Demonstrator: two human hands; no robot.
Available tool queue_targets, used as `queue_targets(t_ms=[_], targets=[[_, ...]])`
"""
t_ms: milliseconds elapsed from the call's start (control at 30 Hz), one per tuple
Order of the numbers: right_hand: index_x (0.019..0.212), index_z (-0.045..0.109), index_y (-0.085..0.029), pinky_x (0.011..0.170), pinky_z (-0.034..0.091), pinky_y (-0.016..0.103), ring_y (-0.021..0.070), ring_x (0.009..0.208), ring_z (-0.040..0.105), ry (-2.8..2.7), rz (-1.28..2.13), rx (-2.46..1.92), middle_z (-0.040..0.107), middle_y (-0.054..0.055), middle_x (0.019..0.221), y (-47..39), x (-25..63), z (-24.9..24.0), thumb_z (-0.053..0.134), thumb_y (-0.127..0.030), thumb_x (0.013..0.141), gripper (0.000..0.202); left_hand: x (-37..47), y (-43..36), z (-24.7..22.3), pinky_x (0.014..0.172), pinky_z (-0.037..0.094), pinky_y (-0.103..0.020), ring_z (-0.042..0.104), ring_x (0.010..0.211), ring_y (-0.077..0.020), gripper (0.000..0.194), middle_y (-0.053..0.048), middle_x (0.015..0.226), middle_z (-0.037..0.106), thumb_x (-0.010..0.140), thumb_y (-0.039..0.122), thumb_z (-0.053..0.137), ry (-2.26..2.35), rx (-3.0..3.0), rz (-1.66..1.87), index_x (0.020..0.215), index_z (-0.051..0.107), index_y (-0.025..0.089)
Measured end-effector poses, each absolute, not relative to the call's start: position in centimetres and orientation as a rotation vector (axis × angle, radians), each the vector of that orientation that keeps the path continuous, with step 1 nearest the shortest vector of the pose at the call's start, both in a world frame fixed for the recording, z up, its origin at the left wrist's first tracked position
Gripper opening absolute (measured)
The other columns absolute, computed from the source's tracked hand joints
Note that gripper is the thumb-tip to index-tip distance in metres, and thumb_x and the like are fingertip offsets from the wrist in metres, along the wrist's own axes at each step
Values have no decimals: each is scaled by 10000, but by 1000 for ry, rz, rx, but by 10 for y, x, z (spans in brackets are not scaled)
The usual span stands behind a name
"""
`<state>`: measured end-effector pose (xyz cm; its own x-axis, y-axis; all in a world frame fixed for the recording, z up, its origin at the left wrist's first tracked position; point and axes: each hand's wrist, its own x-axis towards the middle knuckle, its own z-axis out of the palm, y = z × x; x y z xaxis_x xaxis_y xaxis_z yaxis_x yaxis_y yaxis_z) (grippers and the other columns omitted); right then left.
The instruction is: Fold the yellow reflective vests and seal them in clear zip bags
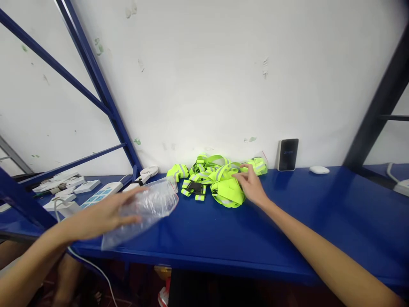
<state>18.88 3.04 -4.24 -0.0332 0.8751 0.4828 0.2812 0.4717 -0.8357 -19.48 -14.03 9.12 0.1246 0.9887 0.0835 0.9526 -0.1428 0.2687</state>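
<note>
Blue tabletop [303, 221], smooth and slightly glossy, backed by a scuffed white wall [207, 85]. Near the middle of its back edge: a loose heap of fluorescent yellow-green straps [226, 192], flat woven-looking bands with pale grey stripes, some looped, some folded into a thick pad at the front right. A black buckle [195, 187], plastic-looking, lies at the heap's front left.

Right hand [254, 187]: fingers bent, tips at the folded pad's right side; cannot tell whether they pinch it.

Left hand [100, 213]: thumb and fingers spread apart at a clear, crinkled plastic bag [156, 200] with a red line along its mouth. The bag slants above the tabletop, its lower corner by the front edge; blur hides how firmly it is gripped.

Around: a bagged bundle [259, 165] of the same yellow-green at the heap's back right; a dark-screened device [288, 154] upright near the back edge; a flat, rounded white case [319, 169] farther right. Toward the left end: white fan [149, 171], power strip [104, 194] with blue socket faces, white boxes [87, 186]. The left hand and forearm partly cover the strip; a blue post [25, 196] crosses in front of some boxes. White cable [96, 267] hangs below the front edge.
</note>
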Motion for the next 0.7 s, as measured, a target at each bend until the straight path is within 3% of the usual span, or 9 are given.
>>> queue_targets(t_ms=[133, 267, 400, 467, 600, 700], targets=[[1237, 531, -232, 918, 452, 490, 309, 1108, 561, -2159, 322, -1009, 633, 112, 1196, 8, 175, -45, 594, -514, 837, 494, -214, -96, 118, 1004, 350, -496, 490, 1216, -388, 781, -128, 1243, 626, 750, 611, 529, 2189, 2355, 326, 1419, 419, 222], [1370, 449, -234, 995, 421, 508, 343, 1237, 464, -2344, 138, -986, 502, 132, 1360, 1, 170, -54, 714, -482, 743, 725, -231, -53, 114, 1015, 336, -537, 460, 1249, -415, 877, -142, 1368, 536, 696, 593, 591, 2244, 2453, 34, 1477, 354, 272], [1241, 513, -198, 965, 464, 486, 317, 1214, 490, -2337, 77, -979, 529, 130, 1326, 5, 167, -60, 649, -291, 804, 467, -234, -37, 93, 1057, 280, -586, 261, 1404, -447, 1090, -185, 1553, 285, 620, 693, 632, 2246, 2340, -111, 1531, 209, 269], [1107, 565, -184, 963, 468, 495, 321, 1211, 496, -2325, 28, -953, 554, 137, 1304, 6, 165, -63, 610, -231, 814, 300, -231, -38, 86, 1089, 248, -570, 201, 1442, -415, 1053, -176, 1587, 205, 678, 756, 546, 2193, 2311, -62, 1537, 175, 272], [898, 581, -188, 992, 442, 533, 322, 1161, 537, -2224, -59, -888, 568, 140, 1322, 9, 161, -60, 580, -207, 819, 81, -229, -40, 83, 1134, 167, -557, 212, 1457, -343, 766, -89, 1580, 276, 863, 727, 262, 2177, 2258, 90, 1511, 263, 319], [822, 571, -198, 1016, 421, 524, 314, 1143, 546, -2021, -121, -807, 554, 130, 1349, 16, 159, -39, 579, -209, 820, 14, -232, -32, 74, 1139, 149, -568, 266, 1439, -325, 689, -56, 1553, 343, 917, 670, 149, 2163, 2286, 150, 1489, 324, 327]])
